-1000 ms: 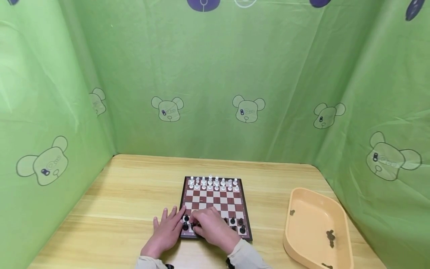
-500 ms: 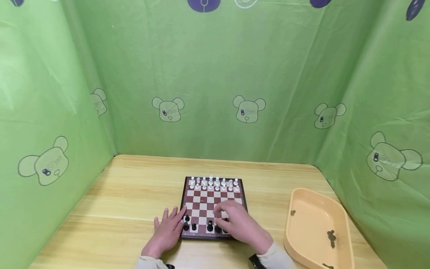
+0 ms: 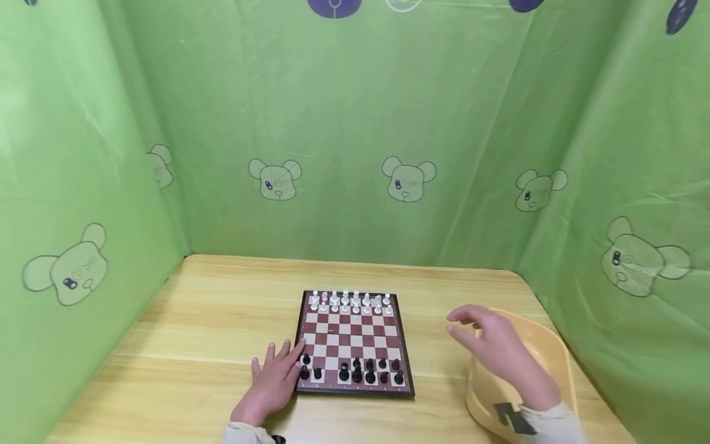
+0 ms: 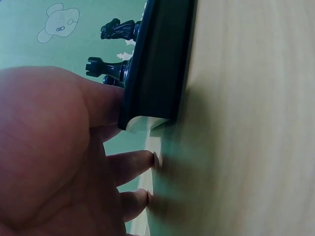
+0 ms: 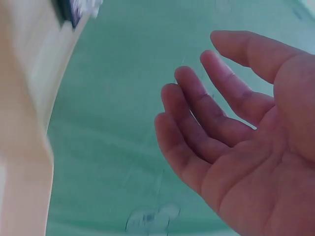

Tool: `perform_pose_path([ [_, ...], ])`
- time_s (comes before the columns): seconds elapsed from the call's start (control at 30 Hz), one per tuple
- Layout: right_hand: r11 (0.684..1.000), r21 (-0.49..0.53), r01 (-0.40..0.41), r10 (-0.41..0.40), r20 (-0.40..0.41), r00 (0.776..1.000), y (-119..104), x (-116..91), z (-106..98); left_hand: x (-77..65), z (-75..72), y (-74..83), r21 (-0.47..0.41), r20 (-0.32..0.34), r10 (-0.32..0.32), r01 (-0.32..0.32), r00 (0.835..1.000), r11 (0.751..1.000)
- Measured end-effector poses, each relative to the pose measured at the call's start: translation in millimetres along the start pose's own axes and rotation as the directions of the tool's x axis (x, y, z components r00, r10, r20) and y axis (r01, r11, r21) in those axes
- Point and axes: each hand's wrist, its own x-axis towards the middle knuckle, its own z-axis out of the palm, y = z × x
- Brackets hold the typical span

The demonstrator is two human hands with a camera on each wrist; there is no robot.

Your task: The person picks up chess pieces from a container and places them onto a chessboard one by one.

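Note:
A chessboard [image 3: 344,339] lies on the table with white chess pieces [image 3: 356,301] lined up at its far end. Along the near edge stand black chess pieces [image 3: 357,374], with bare squares between the left group and the right group. My left hand [image 3: 272,385] rests at the board's left edge, fingers spread; in the left wrist view its fingertips meet the board's side and the table, near a black rook [image 4: 106,68] and knight [image 4: 119,30]. Over the orange tray [image 3: 564,354] hovers my right hand [image 3: 501,348], its fingers loosely bent and holding nothing.
The tray stands right of the board, its inside mostly hidden by my right hand and sleeve. A green curtain [image 3: 333,222] with bear faces encloses the wooden table [image 3: 233,296] at the back and both sides.
My right hand has let go of a black piece in the near row's second square and moved right, across the board to the tray. The left hand has stayed at the board's edge.

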Motion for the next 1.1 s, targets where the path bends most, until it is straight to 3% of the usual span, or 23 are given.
perform_pose_path([
  [0.17,0.998,-0.053,-0.04,0.034,-0.102,0.994,32.6,-4.7,-24.4,0.2,0.6,-1.0,-0.004,-0.002,-0.003,0.003,1.0,1.0],
  [0.27,0.995,-0.061,-0.083,0.076,-0.107,0.991,50.0,-7.6,-35.4,-0.2,0.7,-0.3,-0.013,-0.003,-0.002,0.002,1.0,1.0],
  [0.57,0.969,-0.12,-0.217,0.224,0.046,0.973,95.6,-9.1,-44.2,-0.2,-1.4,0.5,-0.007,0.001,-0.01,0.01,1.0,1.0],
  [0.77,0.971,-0.109,-0.212,0.225,0.126,0.966,112.2,-8.5,-35.0,0.3,-1.0,-0.2,0.007,0.006,-0.01,0.01,1.0,1.0],
  [1.1,0.974,-0.114,-0.194,0.216,0.229,0.949,120.0,-5.0,-14.5,1.3,-0.9,-1.6,0.013,0.006,-0.009,0.009,1.0,1.0],
])
